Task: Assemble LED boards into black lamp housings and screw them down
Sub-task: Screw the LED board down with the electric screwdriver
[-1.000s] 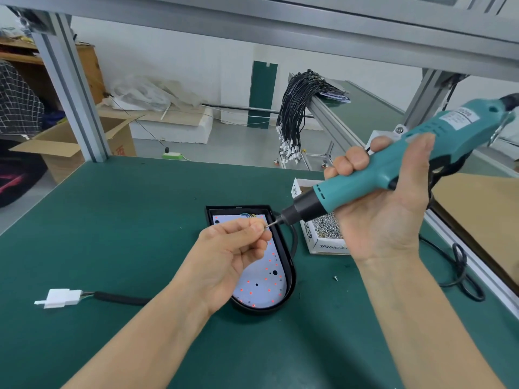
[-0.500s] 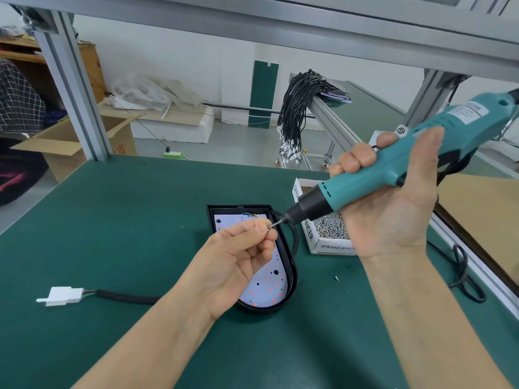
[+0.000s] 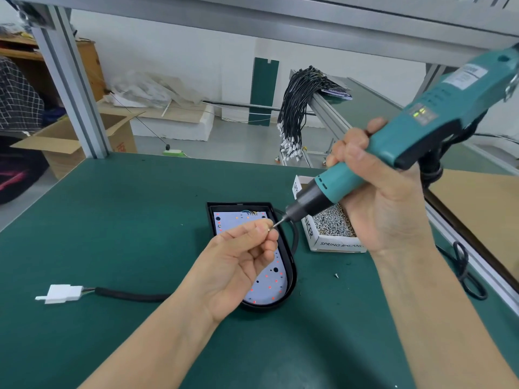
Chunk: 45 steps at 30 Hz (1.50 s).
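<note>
Left hand (image 3: 238,265) raised above the black lamp housing (image 3: 290,265), thumb and fingers (image 3: 264,227) pinched together on a small screw (image 3: 269,228), the remaining digits curled toward the palm. Right hand (image 3: 384,203) wrapped around a teal electric screwdriver (image 3: 393,144), fingers clamped on its body, the tool tilted down to the left so that its thin bit tip (image 3: 278,222) meets the screw at the left fingertips. Below both, flat on the green tabletop (image 3: 126,226), the housing with the white LED board (image 3: 269,287) seated inside, red dots and a few dark holes across its face, coloured wires at its top edge. From the housing, a black sheathed cable (image 3: 132,294) running left across the tabletop to a white connector (image 3: 63,293). Just right of the housing, an open white cardboard box (image 3: 334,244) full of silver screws, partly hidden behind the right hand. One loose screw (image 3: 336,275) on the tabletop near the box. Farther back, a bundle of black wires (image 3: 297,108) draped over an aluminium rail. At far left, an open brown carton (image 3: 67,141) on the floor.
</note>
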Tool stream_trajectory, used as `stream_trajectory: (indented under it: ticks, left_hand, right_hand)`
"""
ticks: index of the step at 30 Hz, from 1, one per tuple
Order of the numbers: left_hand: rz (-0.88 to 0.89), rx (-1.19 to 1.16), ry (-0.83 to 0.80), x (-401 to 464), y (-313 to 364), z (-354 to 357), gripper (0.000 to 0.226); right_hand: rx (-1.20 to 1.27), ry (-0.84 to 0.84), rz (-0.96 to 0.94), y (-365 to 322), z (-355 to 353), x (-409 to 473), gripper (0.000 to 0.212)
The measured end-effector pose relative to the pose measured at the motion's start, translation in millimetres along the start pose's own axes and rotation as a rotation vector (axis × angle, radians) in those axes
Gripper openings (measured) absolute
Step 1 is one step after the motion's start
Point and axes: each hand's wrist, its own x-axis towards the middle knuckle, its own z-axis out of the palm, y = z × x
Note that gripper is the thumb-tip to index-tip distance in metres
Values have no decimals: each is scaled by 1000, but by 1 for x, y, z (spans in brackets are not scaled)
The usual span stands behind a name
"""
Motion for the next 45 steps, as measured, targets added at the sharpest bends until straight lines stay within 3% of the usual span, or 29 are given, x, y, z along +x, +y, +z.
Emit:
stream_trajectory:
  ticks: [20, 30, 36, 41, 45]
  left_hand:
    - [7, -18, -24, -2, 1, 4, 9]
    - [29, 181, -13, -2, 2, 0, 11]
    - [18, 159, 16, 0, 3, -1, 11]
    - [22, 177, 0, 0, 9, 2, 13]
    - [15, 197, -13, 0, 13, 7, 27]
  right_hand:
    - [121, 67, 20, -1, -1, -5, 34]
    - [109, -8, 70, -2, -1, -3, 36]
    - [116, -33, 36, 4, -3, -6, 36]
    - [216, 40, 19, 9, -9, -7, 36]
    - [205, 98, 8, 11, -15, -8, 36]
